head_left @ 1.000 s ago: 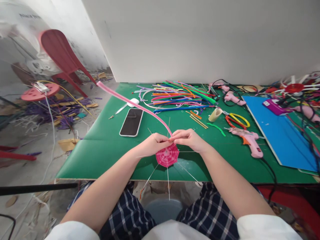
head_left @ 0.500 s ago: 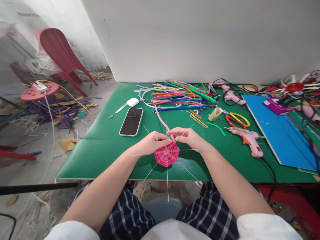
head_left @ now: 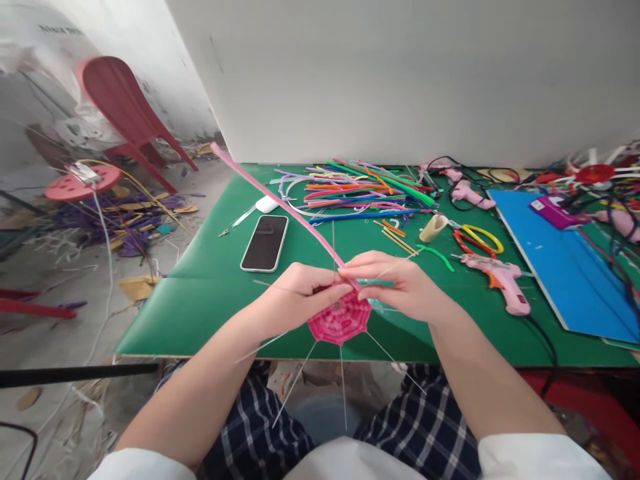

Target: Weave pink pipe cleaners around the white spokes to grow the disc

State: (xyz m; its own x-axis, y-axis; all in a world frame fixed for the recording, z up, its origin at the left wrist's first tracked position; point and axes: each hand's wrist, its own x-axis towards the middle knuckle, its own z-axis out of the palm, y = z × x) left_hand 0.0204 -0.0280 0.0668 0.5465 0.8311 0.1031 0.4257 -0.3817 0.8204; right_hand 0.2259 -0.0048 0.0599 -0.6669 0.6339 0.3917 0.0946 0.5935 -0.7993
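Note:
Between my hands is a pink octagonal woven web [head_left: 340, 325], with thin pale spokes sticking out around it. My left hand [head_left: 300, 293] grips its left and upper edge, thumb lying across the front. A long pink pipe cleaner [head_left: 280, 200] runs from the web's top edge up to the left, its far end free in the air. My right hand [head_left: 395, 283] pinches this pipe cleaner at the web's upper right edge between thumb and fingers. Fingers hide part of the web and some spokes.
A pile of coloured pipe cleaners [head_left: 360, 190] lies at the back of the green table [head_left: 200, 313]. A phone [head_left: 265, 243] lies to the left. On the right are a pink glue gun [head_left: 505, 280], red-and-yellow-handled pliers [head_left: 477, 240], a tape roll [head_left: 433, 229] and a blue board [head_left: 560, 267].
The pink pipe cleaner's free end has swung up and left, now straight and raised above the table. The web has come slightly nearer and tilted; both hands stay on it.

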